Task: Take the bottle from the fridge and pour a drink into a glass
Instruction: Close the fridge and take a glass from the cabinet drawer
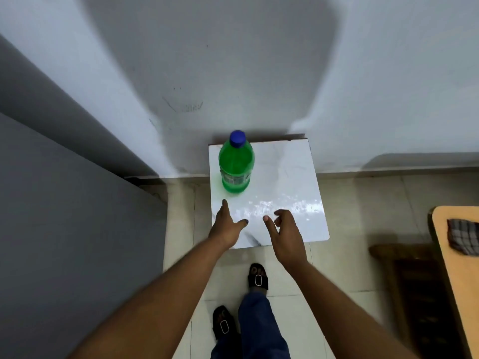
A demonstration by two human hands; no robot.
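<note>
A green plastic bottle [235, 164] with a blue cap stands upright at the far left of a small white marble-topped table [285, 177]. My left hand [228, 226] hovers over the table's near left edge, just short of the bottle, fingers spread and empty. Over the near middle of the table, my right hand [285, 229] is also empty, its fingers loosely apart. Neither hand touches the bottle. No glass is in view.
A tall grey surface [64, 229], perhaps the fridge's side, fills the left. A white wall [233, 60] stands right behind the table. At the right edge are a wooden table [458, 268] with a checked cloth [464, 235] and a dark wooden chair [414, 294]. My sandalled feet stand on tiled floor.
</note>
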